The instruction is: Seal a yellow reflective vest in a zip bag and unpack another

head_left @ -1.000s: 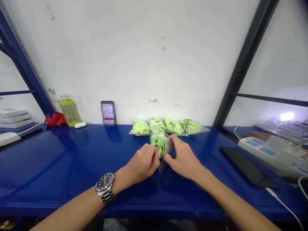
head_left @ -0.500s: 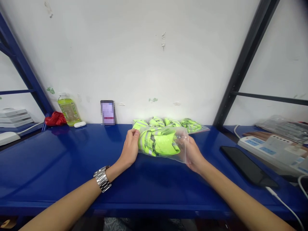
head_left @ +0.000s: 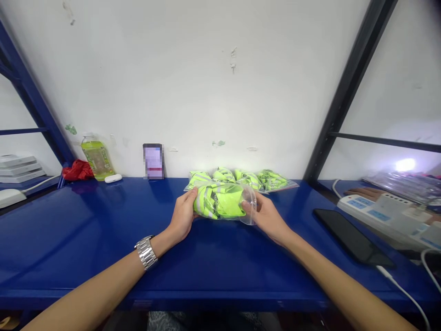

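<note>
A clear plastic bag (head_left: 220,201) with a folded neon-yellow garment with grey stripes in it is held above the blue table (head_left: 220,271). My left hand (head_left: 182,214), with a silver watch at the wrist, grips the bag's left end, thumb on top. At the right end, the thumb of my right hand (head_left: 270,216) shows through the clear plastic near the bag's mouth; its other fingers are mostly hidden behind. Just beyond lie several similar bagged yellow garments (head_left: 274,180) in a row against the wall.
A propped phone (head_left: 153,161), a white case (head_left: 113,178), a yellow-green bottle (head_left: 96,158) and red cloth (head_left: 77,170) stand at the back left. To the right are a black phone (head_left: 351,236) on a white cable and a power strip (head_left: 374,211).
The held bag has moved slightly left, and its right end is drawn in. My right hand has moved left, its thumb now showing through the plastic. A bright light has appeared at far right.
</note>
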The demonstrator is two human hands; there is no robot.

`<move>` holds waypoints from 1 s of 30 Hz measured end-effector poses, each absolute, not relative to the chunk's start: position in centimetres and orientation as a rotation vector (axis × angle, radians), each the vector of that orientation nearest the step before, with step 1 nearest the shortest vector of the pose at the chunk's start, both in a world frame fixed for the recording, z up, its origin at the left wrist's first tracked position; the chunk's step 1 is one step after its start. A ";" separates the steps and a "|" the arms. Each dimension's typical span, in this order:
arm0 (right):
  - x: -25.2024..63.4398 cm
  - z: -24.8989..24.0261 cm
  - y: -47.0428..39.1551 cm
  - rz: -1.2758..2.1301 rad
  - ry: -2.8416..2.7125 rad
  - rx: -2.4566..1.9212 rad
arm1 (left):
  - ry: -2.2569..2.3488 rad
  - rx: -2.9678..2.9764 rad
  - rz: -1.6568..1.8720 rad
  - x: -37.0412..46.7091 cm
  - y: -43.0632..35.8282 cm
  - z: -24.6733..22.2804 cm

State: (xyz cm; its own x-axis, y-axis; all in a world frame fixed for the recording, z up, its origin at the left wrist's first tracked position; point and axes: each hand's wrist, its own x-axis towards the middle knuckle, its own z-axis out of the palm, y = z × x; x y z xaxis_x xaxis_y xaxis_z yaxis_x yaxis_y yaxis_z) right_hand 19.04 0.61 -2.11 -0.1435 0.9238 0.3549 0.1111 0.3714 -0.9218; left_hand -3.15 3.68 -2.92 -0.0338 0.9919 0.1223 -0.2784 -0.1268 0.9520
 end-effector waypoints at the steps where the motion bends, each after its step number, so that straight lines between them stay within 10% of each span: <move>1: 19.1 -2.0 0.5 0.970 -1.601 -0.966 | 0.954 1.123 1.439 -3.2 3.7 -3.1; 30: 23.5 -1.1 0.6 1.480 -1.293 -0.989 | 1.535 1.664 1.168 -13.3 7.6 1.5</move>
